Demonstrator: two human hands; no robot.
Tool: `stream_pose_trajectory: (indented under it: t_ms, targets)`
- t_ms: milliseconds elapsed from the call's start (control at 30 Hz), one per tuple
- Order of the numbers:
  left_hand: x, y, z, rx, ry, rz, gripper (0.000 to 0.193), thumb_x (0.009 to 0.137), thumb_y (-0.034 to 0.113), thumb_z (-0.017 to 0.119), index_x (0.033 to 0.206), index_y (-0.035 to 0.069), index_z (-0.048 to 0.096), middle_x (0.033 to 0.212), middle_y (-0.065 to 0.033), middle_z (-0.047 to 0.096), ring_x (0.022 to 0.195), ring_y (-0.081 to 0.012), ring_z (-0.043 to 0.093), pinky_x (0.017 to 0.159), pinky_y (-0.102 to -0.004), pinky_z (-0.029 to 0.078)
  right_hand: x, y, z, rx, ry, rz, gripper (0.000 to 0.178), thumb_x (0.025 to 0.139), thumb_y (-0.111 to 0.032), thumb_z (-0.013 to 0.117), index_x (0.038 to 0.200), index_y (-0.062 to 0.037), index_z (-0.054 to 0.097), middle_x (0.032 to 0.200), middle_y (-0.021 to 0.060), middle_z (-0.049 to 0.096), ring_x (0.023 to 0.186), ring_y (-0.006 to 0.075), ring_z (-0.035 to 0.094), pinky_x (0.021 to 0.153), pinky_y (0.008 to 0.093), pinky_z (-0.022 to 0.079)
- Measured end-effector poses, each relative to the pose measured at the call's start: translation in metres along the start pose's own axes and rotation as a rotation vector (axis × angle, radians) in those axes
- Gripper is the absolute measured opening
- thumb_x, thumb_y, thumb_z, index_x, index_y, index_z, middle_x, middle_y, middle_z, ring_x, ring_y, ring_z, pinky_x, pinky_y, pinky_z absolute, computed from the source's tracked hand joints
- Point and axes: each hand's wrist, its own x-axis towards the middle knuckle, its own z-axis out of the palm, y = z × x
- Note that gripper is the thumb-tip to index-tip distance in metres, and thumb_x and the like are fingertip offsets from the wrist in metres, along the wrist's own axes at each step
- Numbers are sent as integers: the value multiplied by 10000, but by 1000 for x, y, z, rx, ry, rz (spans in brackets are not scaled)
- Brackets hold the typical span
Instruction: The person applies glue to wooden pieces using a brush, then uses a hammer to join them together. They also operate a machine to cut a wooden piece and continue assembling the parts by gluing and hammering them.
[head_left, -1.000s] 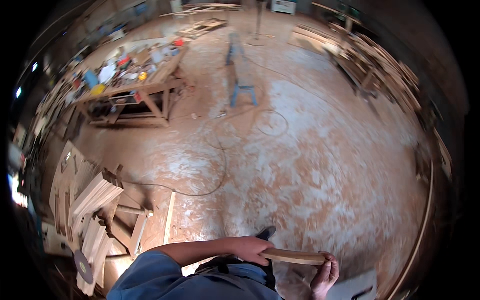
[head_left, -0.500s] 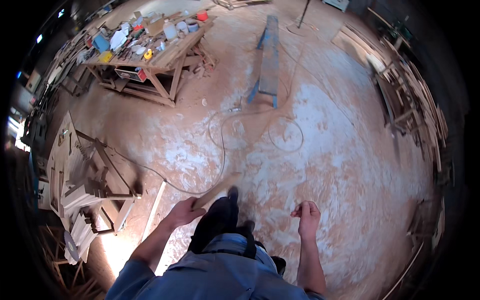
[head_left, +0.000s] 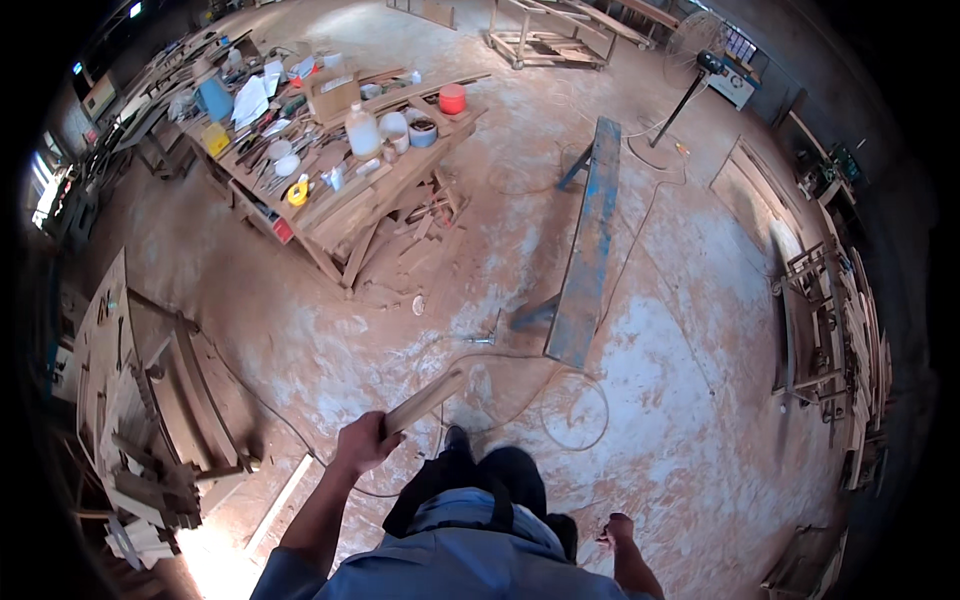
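Note:
My left hand (head_left: 366,443) is closed around the near end of a short flat wooden board (head_left: 424,398). The board points forward and to the right over the floor, and my palm hides its gripped end. Low at my right side hangs my right hand (head_left: 617,531), its fingers curled in and no object showing in them. Ahead of me stands a long, narrow blue-painted bench (head_left: 590,240), worn and dusty on top. Neither hand touches it.
A cluttered wooden worktable (head_left: 335,215) with bottles, tubs and tools stands front left. An air hose (head_left: 606,405) lies looped on the dusty floor near a spray gun (head_left: 480,340). Wooden parts (head_left: 145,440) are stacked at left, planks (head_left: 850,330) at right. A stand fan (head_left: 690,100) is at the back.
I have moved forward; the worktable and blue bench are nearer. The held board has come up slightly ahead of me. My right hand has swung back toward my body.

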Motion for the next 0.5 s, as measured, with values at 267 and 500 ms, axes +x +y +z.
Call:
stream_pose_trajectory:
  t_ms: [267,500]
  targets:
    - [181,108,-70,-373,170,68,453,744,289,763,1096,45,616,877,-139,653,757,-279,650,682,-355,510,72,-224,106,-389,-154,-118,231,902,-183,520,883,40,575,637,182,554,478,292,589,458,445,556]
    - [405,176,-139,-488,322,4,455,731,203,756,1100,-6,595,876,-147,649,793,-240,648,726,-332,507,165,-478,239,-349,-233,-82,233,885,-242,580,894,-9,574,684,120,568,518,239,589,478,419,566]
